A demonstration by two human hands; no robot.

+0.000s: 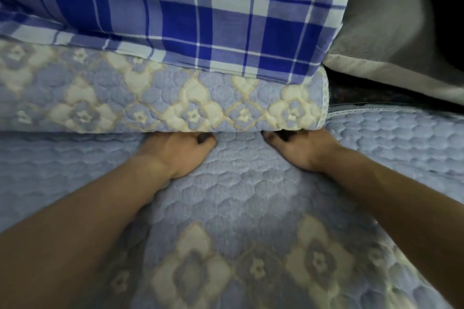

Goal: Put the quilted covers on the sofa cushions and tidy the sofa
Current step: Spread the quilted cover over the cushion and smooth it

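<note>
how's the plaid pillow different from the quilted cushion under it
The plaid pillow is smooth cloth in blue and white checks; the quilted cushion is stitched, pale blue with cream flowers. The pillow sits on top, untouched; the cushion lies below, both hands' fingertips tucked under its front edge. Both are blue.

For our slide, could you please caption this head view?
Both hands, left hand and right hand, tuck the quilted cover beneath the back cushion.

Matt quilted cloth cover (251, 183)
</note>
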